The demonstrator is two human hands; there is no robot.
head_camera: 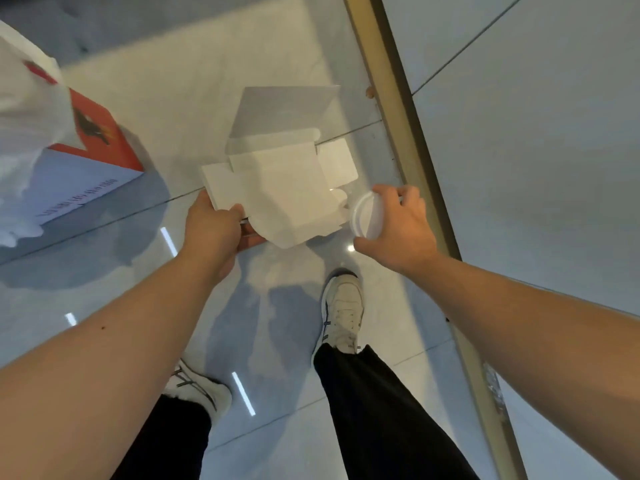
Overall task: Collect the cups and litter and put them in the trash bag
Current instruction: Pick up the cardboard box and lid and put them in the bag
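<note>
My left hand [213,230] grips the near left corner of an unfolded white cardboard box [280,181], held flat above the tiled floor with its flaps spread and its lid standing up at the far side. My right hand [398,226] is closed around a white plastic cup [367,216], held sideways with its rim facing left, right beside the box's right edge. A white plastic bag [24,133] hangs at the far left, partly out of view; I cannot see its opening.
An orange and white carton [93,157] stands on the glossy floor [284,327] at the left, partly behind the bag. A gold metal strip [408,133] runs diagonally along a grey wall at the right. My feet in white sneakers are below.
</note>
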